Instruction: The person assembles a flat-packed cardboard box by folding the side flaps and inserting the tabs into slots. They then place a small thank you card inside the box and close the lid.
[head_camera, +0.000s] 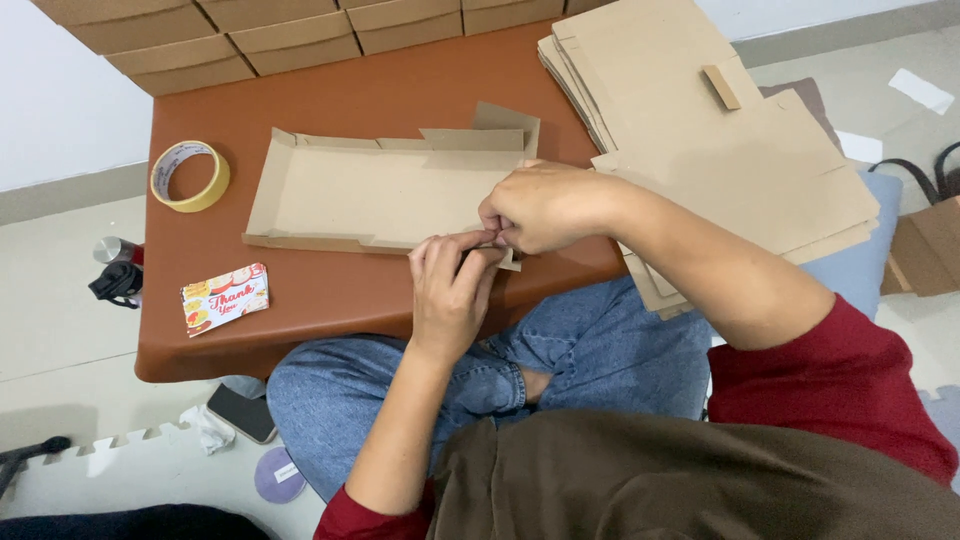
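Floor mats of pale grey foam (60, 330) lie at the far left, with a dark bottle (118, 270) lying on them just beside the edge of the brown tabletop (330, 290). On that tabletop, near its left end, sits a roll of yellow tape (190, 176), and nearer the person a small printed card (225, 298) in red, white and yellow lies flat. A dark phone (242, 412) rests on the floor below the tabletop's near edge, beside a crumpled white tissue (212, 428) and a small lilac disc (278, 476).

In the middle of the tabletop lies the cardboard box blank (370, 190), partly folded, its long sides raised a little and a flap standing up at its far right corner. The left hand (450, 290) comes up from below, fingers curled and pinching the near right corner of the blank. The right hand (545, 205) is closed just above it, fingertips pressed on that same corner, so the two hands touch there. The exact fold under the fingers is hidden.

Folded brown boxes (250, 40) are stacked along the tabletop's far edge. To the right, a stack of flat cardboard blanks (720, 150) overhangs the right end of the tabletop, and a grey-blue cushion (860, 270) shows beneath it. The person sits cross-legged in blue jeans, with red sleeves.
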